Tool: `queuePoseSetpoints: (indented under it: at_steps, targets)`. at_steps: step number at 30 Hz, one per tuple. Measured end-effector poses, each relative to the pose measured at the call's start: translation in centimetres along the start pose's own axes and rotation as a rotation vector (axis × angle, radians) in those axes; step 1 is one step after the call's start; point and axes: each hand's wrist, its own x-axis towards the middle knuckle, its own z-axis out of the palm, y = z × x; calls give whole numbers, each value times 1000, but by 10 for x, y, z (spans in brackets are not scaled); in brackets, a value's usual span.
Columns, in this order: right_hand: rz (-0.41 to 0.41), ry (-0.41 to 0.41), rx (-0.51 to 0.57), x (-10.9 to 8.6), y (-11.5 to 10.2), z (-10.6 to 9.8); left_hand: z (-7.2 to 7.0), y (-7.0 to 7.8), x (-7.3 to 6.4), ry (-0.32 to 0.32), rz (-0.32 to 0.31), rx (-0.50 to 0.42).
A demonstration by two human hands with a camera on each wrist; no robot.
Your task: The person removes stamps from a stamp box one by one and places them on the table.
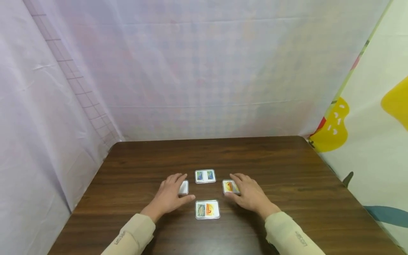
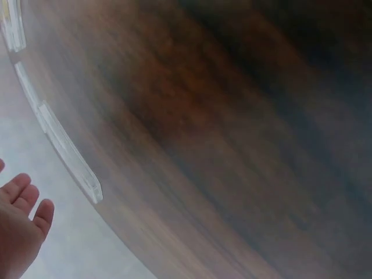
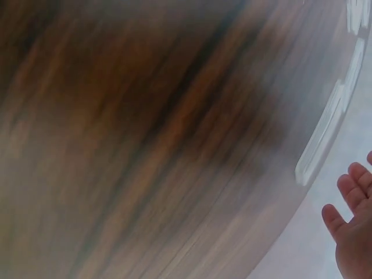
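Note:
Several flat clear-edged cases with printed cards lie on a brown wood-grain table. The far case carries two blue-green pictures; the near case has one grey-green and one orange-yellow picture. My left hand is over the left case, covering much of it, so only a white part shows. Over part of the right case, which has an orange-yellow picture, is my right hand. Both wrist views show the left hand and right hand with extended fingers, gripping nothing and apart from the cases.
A pale curtain hangs behind the table's far edge, with another white curtain along the left. On the right hangs white cloth with yellow shapes. Beige sleeves cover both forearms.

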Motion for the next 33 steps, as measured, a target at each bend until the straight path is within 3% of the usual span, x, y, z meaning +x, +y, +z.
queuePoseSetpoints:
  at_steps: [15, 33]
  targets:
    - [-101, -33, -3, 2, -25, 12, 7, 4, -3, -48, 57, -51]
    - [-104, -134, 28, -4, -32, 19, 11, 15, -5, -138, 82, -45]
